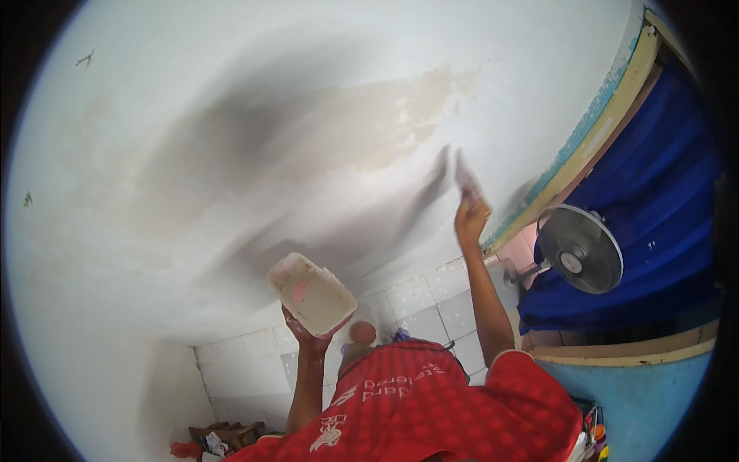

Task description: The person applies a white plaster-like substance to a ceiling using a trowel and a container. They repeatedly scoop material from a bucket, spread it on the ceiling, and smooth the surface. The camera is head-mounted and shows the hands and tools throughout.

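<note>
My left hand (309, 333) supports a pale rectangular plastic tub (323, 300) from below, fingers wrapped round its near end. The tub is smeared with whitish paste and has a pink mark inside. Raised to the right, my right hand (471, 218) grips a putty knife (466, 179), blurred by motion, with its blade close to the white wall (208, 231). Whether the blade touches the wall I cannot tell. To the left of the blade, a beige, unevenly coated patch (377, 131) spreads across the wall. Shadows of my arm and the tub fall over it.
A round fan (579, 250) stands out at the right, before a blue curtain (654, 185) in a yellow-edged opening. Pale floor tiles (454, 308) lie below. Mixed items sit by a wooden piece (242, 435) at lower left, and more coloured objects (596, 431) at lower right.
</note>
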Motion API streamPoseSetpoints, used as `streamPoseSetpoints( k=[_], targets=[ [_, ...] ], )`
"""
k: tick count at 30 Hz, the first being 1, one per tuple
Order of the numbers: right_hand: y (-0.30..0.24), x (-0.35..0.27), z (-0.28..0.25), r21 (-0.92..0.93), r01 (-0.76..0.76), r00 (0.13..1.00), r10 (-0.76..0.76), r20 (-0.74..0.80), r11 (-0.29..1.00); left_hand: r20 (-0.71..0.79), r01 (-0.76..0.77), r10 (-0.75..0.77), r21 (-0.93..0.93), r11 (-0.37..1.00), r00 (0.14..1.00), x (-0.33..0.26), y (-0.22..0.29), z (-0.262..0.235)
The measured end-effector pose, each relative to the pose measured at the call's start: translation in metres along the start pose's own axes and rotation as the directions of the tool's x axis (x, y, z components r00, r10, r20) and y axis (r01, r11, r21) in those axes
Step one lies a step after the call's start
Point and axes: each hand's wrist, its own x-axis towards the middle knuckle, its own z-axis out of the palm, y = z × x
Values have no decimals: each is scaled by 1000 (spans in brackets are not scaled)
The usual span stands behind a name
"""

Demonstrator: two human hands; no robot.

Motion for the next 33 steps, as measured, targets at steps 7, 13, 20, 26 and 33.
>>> streamPoseSetpoints(
  k=[7, 13, 20, 26, 33],
  targets=[
    [-47, 28, 59, -273, 192, 966, -231, -115, 943, 73, -93, 82, 169, 981, 994, -1, -6, 2],
    [-87, -60, 53, 204, 26, 897, -113, 428, 979, -7, -107, 110, 194, 975, 994, 2, -2, -7],
    [-88, 101, -8, 28, 44, 979, -37, -201, 999, 4, 19, -19, -77, 997, 1000, -7, -2, -20],
    [-127, 82, 33, -100, 162, 977, -174, -125, 982, 9, -104, 105, 219, 970, 994, -16, -10, -20],
    [-102, 5, 28, 229, -304, 820, 132, 557, 925, 151, 79, -81, 21, 997, 985, 6, -5, -8]
  ],
)
